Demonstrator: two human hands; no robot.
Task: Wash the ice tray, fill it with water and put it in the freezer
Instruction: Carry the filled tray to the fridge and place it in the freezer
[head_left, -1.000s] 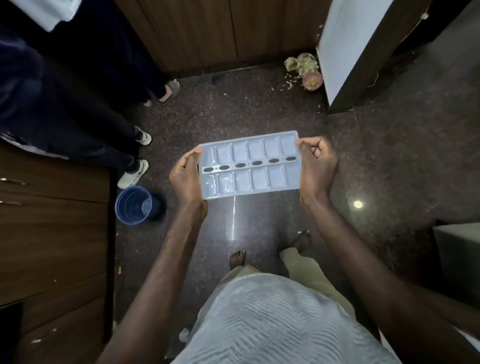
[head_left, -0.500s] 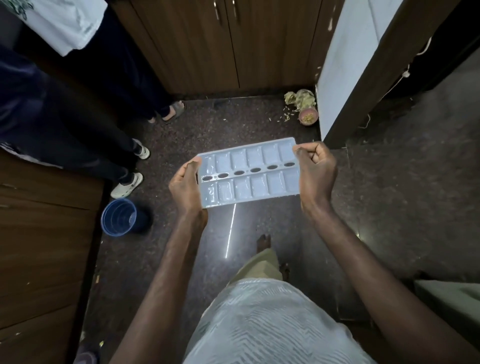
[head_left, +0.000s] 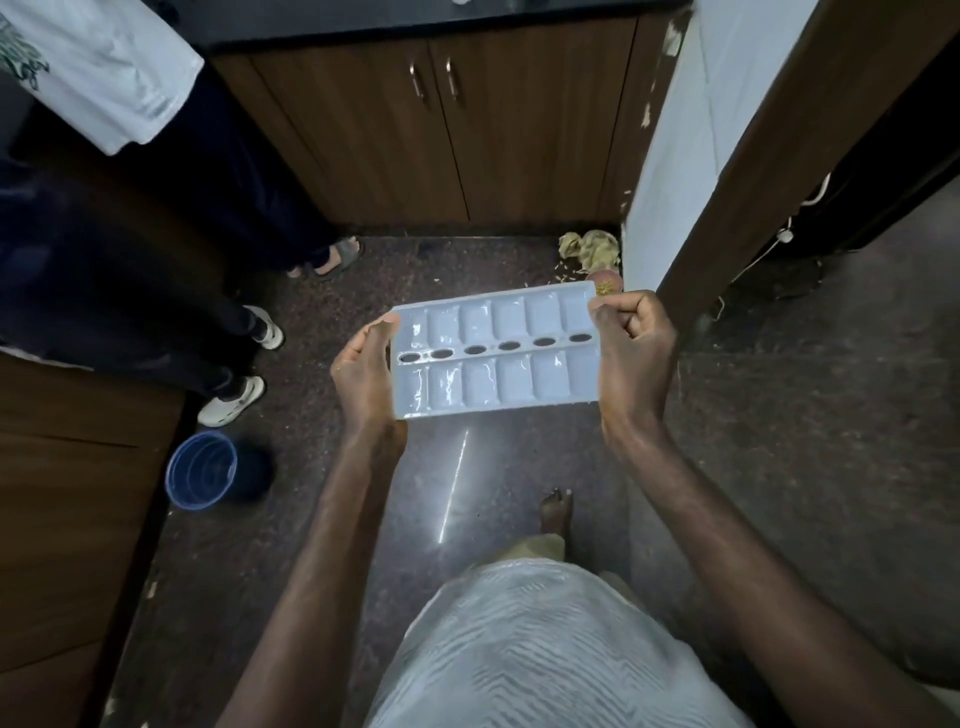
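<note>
Carried closer to cabinet (head_left: 467, 130): ice tray (head_left: 496, 376) (cells glisten), left hand (head_left: 363, 379), right hand (head_left: 634, 353) gripping ends.

A small home kitchen: on the far side, brown wood-grain cabinet doors (head_left: 441, 130) with metal handles (head_left: 418, 83) sit under a dark worktop (head_left: 363, 15). The floor (head_left: 779, 441) is dark speckled stone, with vegetable scraps (head_left: 592, 249) in the far corner and a blue cup (head_left: 200, 470) on the left.
</note>
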